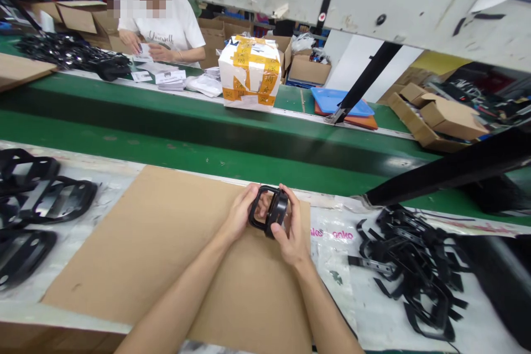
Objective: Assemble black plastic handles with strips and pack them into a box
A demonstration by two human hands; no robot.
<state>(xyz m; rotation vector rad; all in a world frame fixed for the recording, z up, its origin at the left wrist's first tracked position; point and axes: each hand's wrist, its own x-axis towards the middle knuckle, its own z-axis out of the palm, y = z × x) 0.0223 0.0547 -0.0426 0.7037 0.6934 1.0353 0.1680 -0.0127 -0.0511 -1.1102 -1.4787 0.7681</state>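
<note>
Between my two hands, above a brown cardboard sheet, is a black rounded frame-like part, tilted, with an open middle. My left hand is closed on its left side, and some fingers show through the opening. On the right, the thumb and fingers of my right hand grip the thicker side. Several larger black frame parts lie at the left. A tangled heap of black brackets and strips lies to the right of the cardboard.
A green conveyor belt runs beyond the bench. Past it stand a taped white box, a blue tray and a pile of black parts. A person handles papers opposite. A black post slants in at right.
</note>
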